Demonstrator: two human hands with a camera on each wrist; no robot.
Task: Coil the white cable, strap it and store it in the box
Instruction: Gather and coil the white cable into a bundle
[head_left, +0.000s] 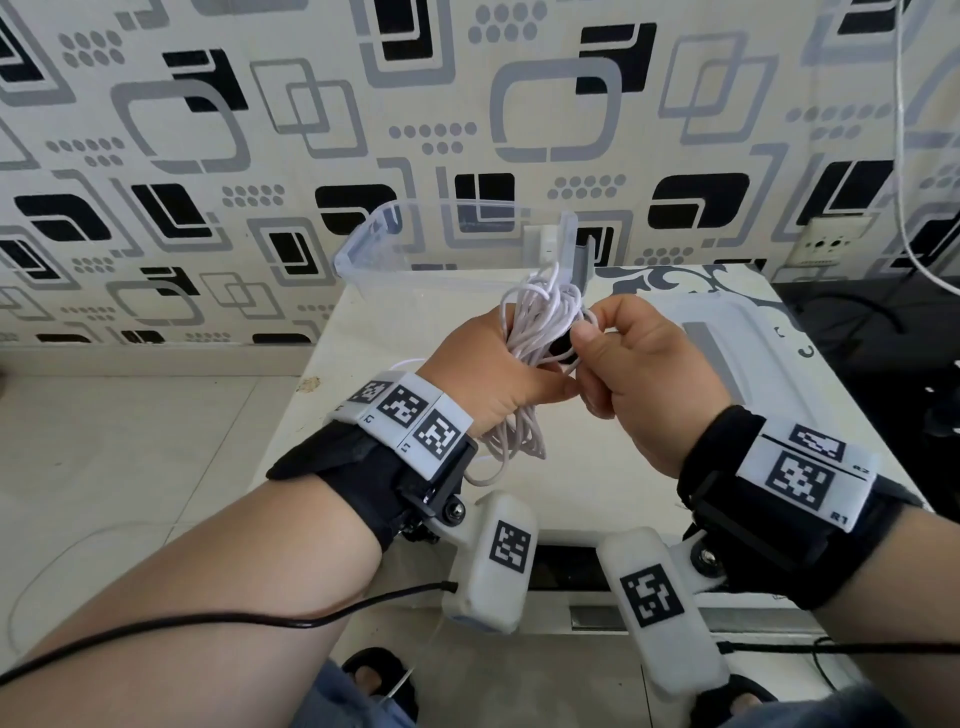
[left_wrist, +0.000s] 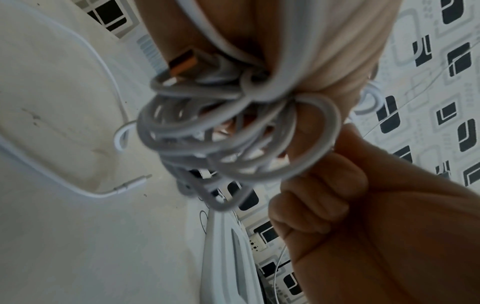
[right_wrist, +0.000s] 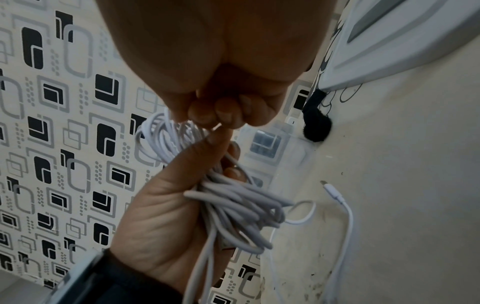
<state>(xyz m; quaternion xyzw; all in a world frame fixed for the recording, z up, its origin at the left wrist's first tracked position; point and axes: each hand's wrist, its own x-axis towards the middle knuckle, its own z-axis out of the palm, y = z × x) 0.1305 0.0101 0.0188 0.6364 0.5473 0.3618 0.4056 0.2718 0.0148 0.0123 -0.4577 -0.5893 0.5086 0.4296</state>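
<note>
currently left hand (head_left: 483, 374) has its fingers curled round the white cable (head_left: 540, 322), bundle held mid-length, long axis running up-down through the fist, loops sticking out above and below the fingers. right hand (head_left: 644, 374) touching it from the right, thumb and forefinger pinching something dark at the bundle's waist, probably the strap, can't tell for sure. loose cable end (right_wrist: 335, 197) lies on the table under the fingers. box (head_left: 363, 249) sits just beyond the fingertips, nearer the left hand
</note>
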